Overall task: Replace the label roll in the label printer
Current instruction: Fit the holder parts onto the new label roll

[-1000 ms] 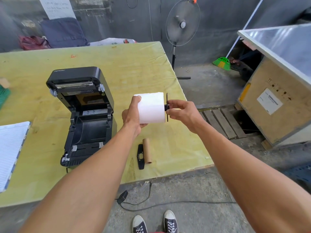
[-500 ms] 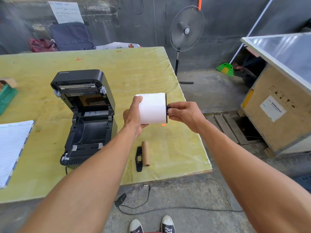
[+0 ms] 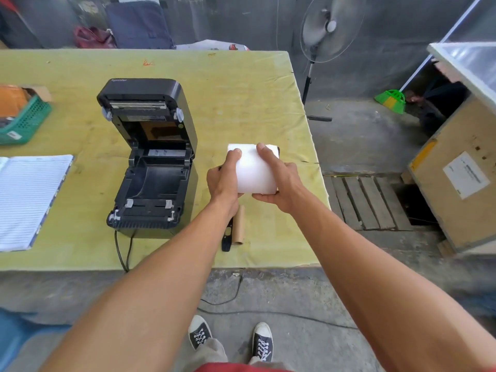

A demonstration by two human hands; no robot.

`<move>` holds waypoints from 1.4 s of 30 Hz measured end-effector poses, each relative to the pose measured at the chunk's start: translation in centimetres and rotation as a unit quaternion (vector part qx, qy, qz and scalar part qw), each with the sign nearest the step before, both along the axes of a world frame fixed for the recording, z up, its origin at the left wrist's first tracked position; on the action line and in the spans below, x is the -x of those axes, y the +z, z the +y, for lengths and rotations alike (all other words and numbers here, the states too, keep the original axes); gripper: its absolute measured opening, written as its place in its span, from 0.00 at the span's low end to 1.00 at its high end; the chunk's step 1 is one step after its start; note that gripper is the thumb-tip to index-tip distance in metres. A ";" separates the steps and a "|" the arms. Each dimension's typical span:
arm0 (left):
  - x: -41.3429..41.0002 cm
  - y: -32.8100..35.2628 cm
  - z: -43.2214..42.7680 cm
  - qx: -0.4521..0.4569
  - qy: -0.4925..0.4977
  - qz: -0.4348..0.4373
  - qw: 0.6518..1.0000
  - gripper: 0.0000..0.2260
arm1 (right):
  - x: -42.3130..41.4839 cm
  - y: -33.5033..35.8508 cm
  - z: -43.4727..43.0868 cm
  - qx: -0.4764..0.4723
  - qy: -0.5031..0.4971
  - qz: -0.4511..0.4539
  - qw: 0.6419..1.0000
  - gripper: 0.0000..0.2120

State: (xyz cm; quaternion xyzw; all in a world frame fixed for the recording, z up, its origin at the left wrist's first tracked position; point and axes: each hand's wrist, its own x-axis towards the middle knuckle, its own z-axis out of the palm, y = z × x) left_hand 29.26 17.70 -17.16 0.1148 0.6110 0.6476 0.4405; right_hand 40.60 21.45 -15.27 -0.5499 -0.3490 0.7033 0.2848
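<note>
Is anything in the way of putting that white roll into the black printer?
Nothing visible is. The left hand and right hand hold the white label roll just right of the black label printer, whose lid stands open. The brown cardboard tube and black plastic strip lie nearer the person, off that path.

Matt black plastic printer (image 3: pixel 150 159)

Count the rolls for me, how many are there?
2. A white label roll is held between the left hand and right hand over the table. An empty brown cardboard core lies on the table near its front edge. The open printer bay shows none.
</note>
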 end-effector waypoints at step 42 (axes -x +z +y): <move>4.2 -10.0 -5.0 0.286 -0.268 0.472 0.790 0.05 | -0.3 -4.5 2.1 -0.028 -0.041 -0.003 0.999 0.32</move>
